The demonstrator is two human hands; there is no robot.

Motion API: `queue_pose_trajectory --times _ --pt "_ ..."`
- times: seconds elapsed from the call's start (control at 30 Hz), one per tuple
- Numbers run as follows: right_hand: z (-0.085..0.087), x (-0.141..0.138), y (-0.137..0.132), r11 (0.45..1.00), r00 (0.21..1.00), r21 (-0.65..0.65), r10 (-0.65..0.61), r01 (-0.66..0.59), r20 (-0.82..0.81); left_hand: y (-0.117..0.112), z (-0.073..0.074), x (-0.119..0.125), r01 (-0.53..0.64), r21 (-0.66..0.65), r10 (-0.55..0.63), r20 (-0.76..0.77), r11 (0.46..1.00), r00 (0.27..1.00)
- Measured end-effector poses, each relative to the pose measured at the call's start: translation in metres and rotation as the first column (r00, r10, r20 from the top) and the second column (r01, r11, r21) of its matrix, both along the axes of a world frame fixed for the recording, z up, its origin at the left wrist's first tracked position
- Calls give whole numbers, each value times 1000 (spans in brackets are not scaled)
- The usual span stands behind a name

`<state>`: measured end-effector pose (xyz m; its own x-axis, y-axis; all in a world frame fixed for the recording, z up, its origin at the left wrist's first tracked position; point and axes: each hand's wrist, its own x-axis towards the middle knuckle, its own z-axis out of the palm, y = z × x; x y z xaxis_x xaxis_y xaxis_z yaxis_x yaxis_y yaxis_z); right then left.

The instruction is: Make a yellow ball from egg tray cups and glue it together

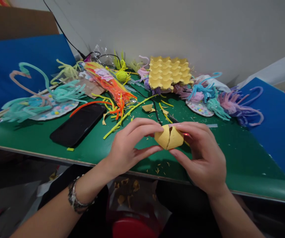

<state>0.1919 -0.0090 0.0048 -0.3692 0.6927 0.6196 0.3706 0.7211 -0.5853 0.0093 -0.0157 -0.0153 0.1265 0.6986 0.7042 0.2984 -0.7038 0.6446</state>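
Observation:
Just above the front of the green table, my left hand (132, 142) and my right hand (203, 155) pinch a yellow egg-carton cup (175, 138) from either side. A dark, jagged gap runs down its middle, wider at the top; I cannot tell whether it is one torn cup or two pieces held together. My thumbs are below and my fingers above. A small red glow shows by my right fingers, its source hidden. Behind my hands lie torn yellow carton scraps (147, 108) and yellow pipe cleaners (129, 114).
A yellow egg tray (169, 73) leans at the wall among fuzzy pipe-cleaner bundles (203, 92). A black phone (79, 125) lies left, near a pack of orange pipe cleaners (109, 82). Blue panels (271, 122) stand on both sides. Carton scraps lie below the table edge.

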Motion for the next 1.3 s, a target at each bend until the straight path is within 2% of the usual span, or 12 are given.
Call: queue_pose_trajectory --times 0.1,0.3,0.47,0.53,0.73,1.0,1.3 --pt "0 0 -1 1000 1000 14 3 -3 14 1 0 -1 4 22 -4 -4 1000 1000" --pt "-2 1 0 997 998 64 50 -48 -40 5 0 -3 68 175 -67 -10 982 998" --pt "2 1 2 984 997 173 24 -35 70 6 -2 0 186 56 -193 153 981 969" --pt "4 2 2 983 996 179 24 -40 89 7 -3 0 224 1 -219 210 975 953" --pt "5 3 1 991 995 94 87 -91 48 8 -4 -1 350 -108 -288 376 930 881" --pt "6 2 0 990 994 112 76 -84 74 7 -7 6 378 -180 -254 481 908 839" --pt "-6 -4 -3 992 991 -123 15 -32 -132 6 -8 6 371 -176 -247 487 912 838"
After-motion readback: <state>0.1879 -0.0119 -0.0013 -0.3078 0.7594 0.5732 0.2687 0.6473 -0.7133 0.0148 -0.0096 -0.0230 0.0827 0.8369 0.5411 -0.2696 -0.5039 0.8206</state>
